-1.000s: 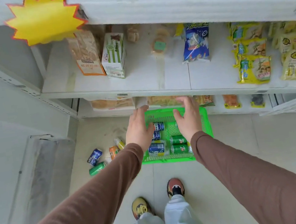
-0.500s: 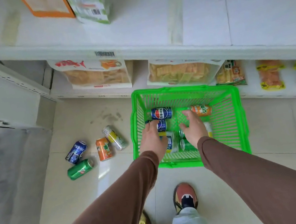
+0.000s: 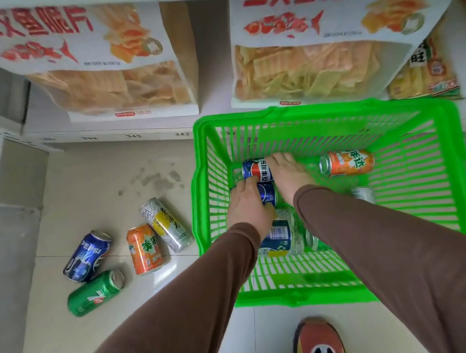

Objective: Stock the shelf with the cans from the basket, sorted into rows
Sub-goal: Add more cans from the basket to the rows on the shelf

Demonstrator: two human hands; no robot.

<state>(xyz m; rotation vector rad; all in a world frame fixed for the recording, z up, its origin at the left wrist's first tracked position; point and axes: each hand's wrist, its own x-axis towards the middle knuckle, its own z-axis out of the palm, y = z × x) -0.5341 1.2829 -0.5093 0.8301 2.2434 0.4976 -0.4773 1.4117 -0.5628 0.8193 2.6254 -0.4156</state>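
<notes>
Hands (image 3: 248, 204) (image 3: 285, 173) in basket (image 3: 447, 204), each w/ grip on blue can (image 3: 267, 193) (image 3: 256, 169).

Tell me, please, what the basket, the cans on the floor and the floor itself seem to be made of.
Basket: likely moulded plastic, bright green, slightly glossy, with slotted lattice walls. Cans: apparently thin metal with printed glossy labels; silvery rims and pull-tab ends show. Floor: probably glazed ceramic tile, pale beige, with grout lines and soft reflections.

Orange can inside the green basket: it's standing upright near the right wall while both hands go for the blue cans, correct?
Not quite. In the head view the orange can lies on its side in the green basket, untouched. The left hand and right hand are on the blue cans.
</notes>
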